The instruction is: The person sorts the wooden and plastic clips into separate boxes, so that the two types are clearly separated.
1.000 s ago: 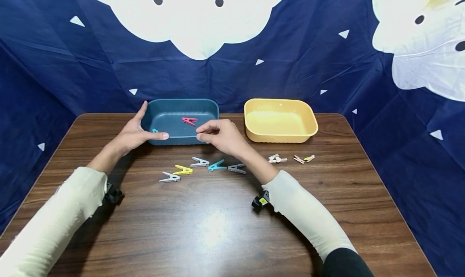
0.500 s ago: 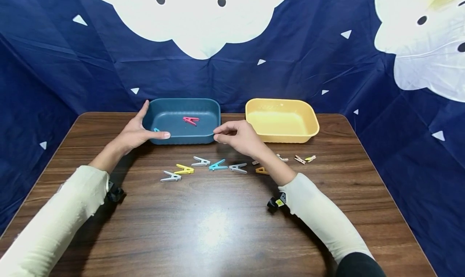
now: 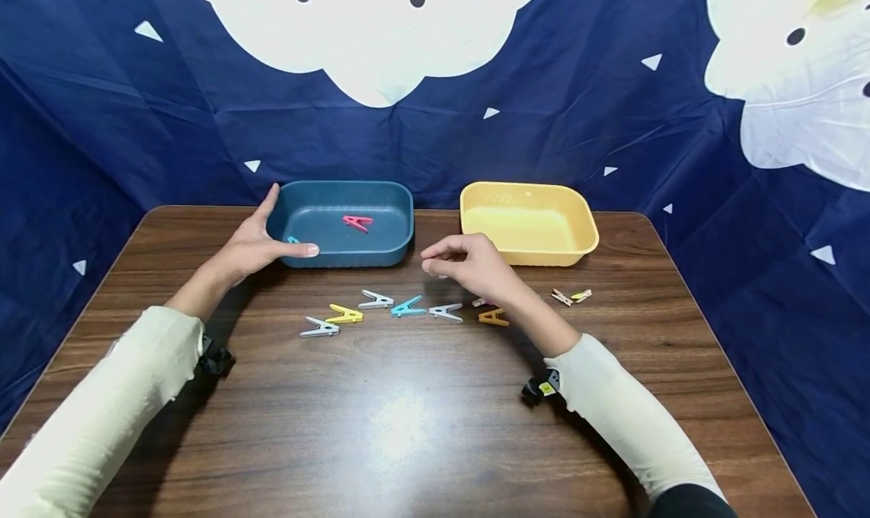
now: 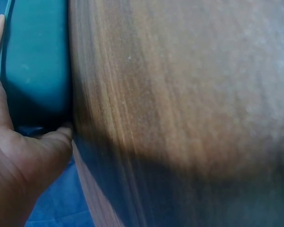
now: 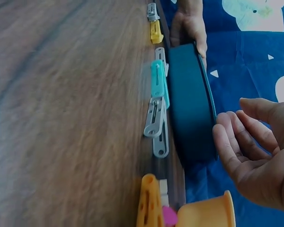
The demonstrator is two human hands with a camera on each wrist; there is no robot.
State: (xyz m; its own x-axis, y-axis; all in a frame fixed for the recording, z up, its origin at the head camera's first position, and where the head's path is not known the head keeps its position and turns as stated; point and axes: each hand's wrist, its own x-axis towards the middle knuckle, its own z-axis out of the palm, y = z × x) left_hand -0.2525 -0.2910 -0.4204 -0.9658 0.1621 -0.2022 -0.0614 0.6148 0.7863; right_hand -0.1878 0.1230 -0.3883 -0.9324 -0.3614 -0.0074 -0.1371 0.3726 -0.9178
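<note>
My left hand (image 3: 248, 250) grips the left end of a dark blue plastic bin (image 3: 356, 260), its thumb lying over the front rim. Inside lie a red clothespin (image 3: 357, 223) and a light blue clothespin (image 3: 293, 240), the latter partly hidden by the bin's wall. Between the two bins hovers my right hand (image 3: 479, 265), fingers loosely bent and nothing between them; the right wrist view shows a gap between thumb and fingers. Below it on the table lie a grey clothespin (image 3: 445, 312) and an orange clothespin (image 3: 493, 318).
A yellow bin (image 3: 537, 258) stands to the right. Several more clothespins, including a yellow clothespin (image 3: 344, 314) and a light blue clothespin (image 3: 408, 306), lie before the blue bin. Small wooden clothespins (image 3: 562, 297) lie before the yellow one. A blue curtain (image 3: 435, 148) hangs behind.
My right hand has moved right, from the blue bin's front rim to between the bins, uncovering the orange clothespin. My left hand stays on the blue bin.
</note>
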